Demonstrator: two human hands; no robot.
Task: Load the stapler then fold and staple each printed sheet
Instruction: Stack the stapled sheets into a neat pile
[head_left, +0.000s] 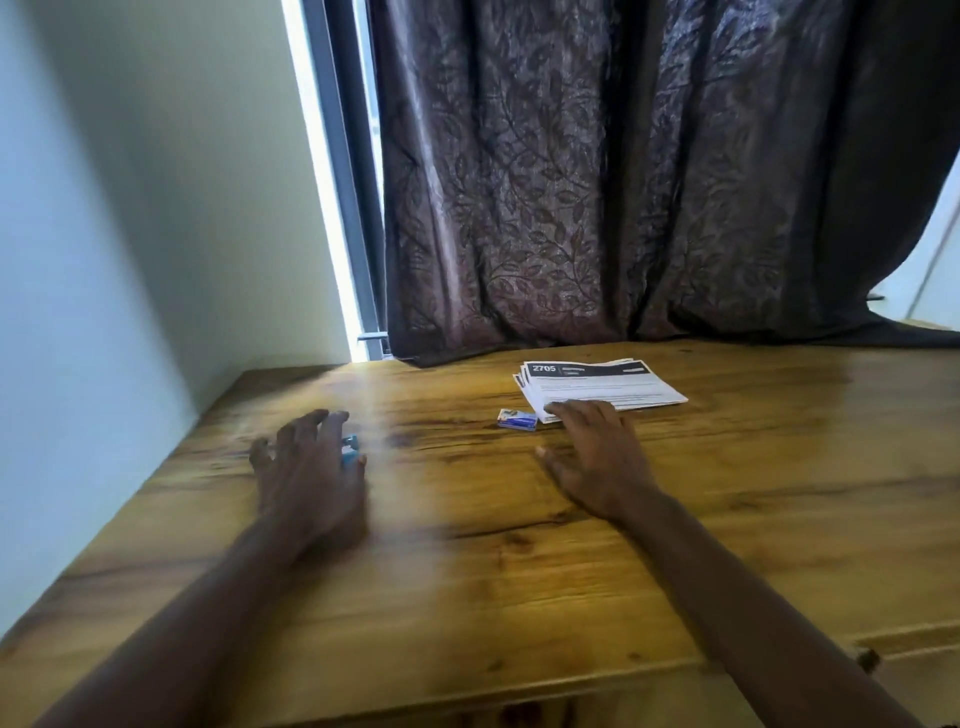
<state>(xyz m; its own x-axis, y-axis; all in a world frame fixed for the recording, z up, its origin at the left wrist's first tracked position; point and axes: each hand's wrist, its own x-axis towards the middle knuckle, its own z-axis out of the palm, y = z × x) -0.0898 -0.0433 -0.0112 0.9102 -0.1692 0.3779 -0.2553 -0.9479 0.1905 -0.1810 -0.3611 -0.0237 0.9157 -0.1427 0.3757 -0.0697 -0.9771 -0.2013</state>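
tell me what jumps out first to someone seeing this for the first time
Two bare arms stretch across a wooden table. The right hand lays its fingertips on the near edge of a stack of printed sheets, with a small box of staples just left of it; the left hand partly covers a small blue stapler. A dark leaf-patterned curtain fills the back.

Wooden bench (467, 571), knotted grain. On it: fanned stack of printed sheets (608, 387) at far centre; small staple box (517, 419) just beside its near-left corner; blue stapler (349, 449) well left, partly hidden.
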